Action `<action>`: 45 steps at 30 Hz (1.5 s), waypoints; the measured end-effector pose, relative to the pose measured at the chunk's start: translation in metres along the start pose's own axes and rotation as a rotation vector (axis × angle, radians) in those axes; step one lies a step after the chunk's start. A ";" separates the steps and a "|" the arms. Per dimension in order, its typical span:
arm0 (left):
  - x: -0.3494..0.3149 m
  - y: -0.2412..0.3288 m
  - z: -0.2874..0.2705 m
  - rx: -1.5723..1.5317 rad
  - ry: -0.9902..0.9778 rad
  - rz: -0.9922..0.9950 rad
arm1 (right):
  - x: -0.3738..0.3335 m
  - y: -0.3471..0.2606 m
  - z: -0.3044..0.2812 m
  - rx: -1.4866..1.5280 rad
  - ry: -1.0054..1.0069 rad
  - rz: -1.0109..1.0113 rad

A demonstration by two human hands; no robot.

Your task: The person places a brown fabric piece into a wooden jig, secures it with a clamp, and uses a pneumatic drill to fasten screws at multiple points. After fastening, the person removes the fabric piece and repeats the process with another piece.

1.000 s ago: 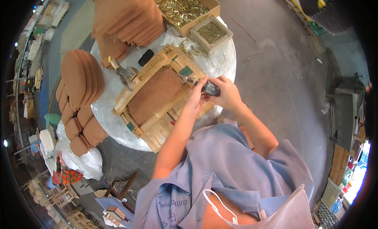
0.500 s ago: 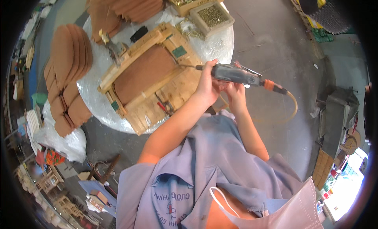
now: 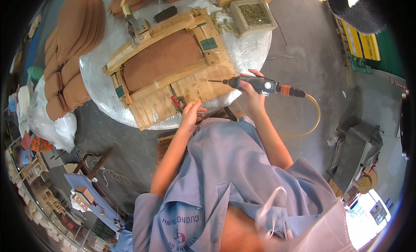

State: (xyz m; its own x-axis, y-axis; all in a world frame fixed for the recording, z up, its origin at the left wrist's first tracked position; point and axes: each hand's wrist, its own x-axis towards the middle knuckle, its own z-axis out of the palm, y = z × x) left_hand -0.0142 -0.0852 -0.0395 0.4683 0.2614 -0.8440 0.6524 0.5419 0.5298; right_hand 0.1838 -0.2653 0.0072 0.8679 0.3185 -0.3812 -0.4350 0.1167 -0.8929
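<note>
We grip drill (image 3: 255,84) in right hand (image 3: 255,101), left hand (image 3: 190,116) loosely open near red-handled clamp (image 3: 175,101); best with fingers clear of bit (image 3: 216,81)

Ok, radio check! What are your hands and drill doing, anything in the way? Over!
Right hand: holding drill. Left hand: open, looks empty, near red clamp. Brown panel in wooden frame. Hose loops behind drill, away from panel.
</note>
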 end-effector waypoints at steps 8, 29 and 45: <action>0.002 -0.008 -0.009 -0.156 0.017 0.044 | 0.014 0.023 0.017 -0.122 -0.074 -0.049; 0.072 0.045 0.010 -0.142 0.244 0.282 | -0.043 -0.014 0.004 0.173 -0.085 0.082; -0.017 0.060 -0.051 -1.023 -0.358 0.485 | 0.009 0.039 0.021 -0.125 -0.111 -0.143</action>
State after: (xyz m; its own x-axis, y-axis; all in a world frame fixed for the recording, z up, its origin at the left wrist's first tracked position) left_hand -0.0133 -0.0157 0.0024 0.7811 0.4654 -0.4162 -0.3422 0.8767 0.3381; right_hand 0.1695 -0.2380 -0.0255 0.8840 0.4095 -0.2255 -0.2699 0.0531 -0.9614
